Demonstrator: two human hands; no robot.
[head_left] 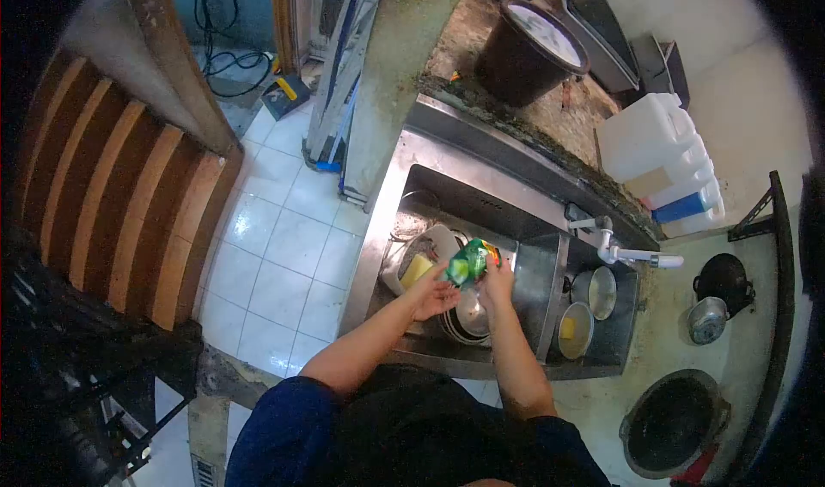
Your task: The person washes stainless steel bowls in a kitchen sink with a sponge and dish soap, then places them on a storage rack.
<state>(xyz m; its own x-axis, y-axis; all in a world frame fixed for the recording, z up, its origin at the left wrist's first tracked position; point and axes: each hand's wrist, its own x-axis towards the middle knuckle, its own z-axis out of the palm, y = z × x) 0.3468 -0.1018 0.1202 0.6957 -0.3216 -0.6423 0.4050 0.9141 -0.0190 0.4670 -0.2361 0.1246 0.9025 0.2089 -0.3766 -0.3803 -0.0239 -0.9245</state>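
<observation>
A green packet with orange and yellow marks is held over the metal sink. My right hand grips its right end. My left hand is at its lower left, palm turned up with fingers apart, close to the packet's edge. Beneath my left hand, a yellow sponge rests in a pale bowl among dishes in the left basin. A shiny metal bowl lies below the packet on stacked plates.
The right basin holds a pot and a round container with a yellow piece inside. A white faucet projects over it. Behind are a dark bucket and white jugs. Pans hang at right.
</observation>
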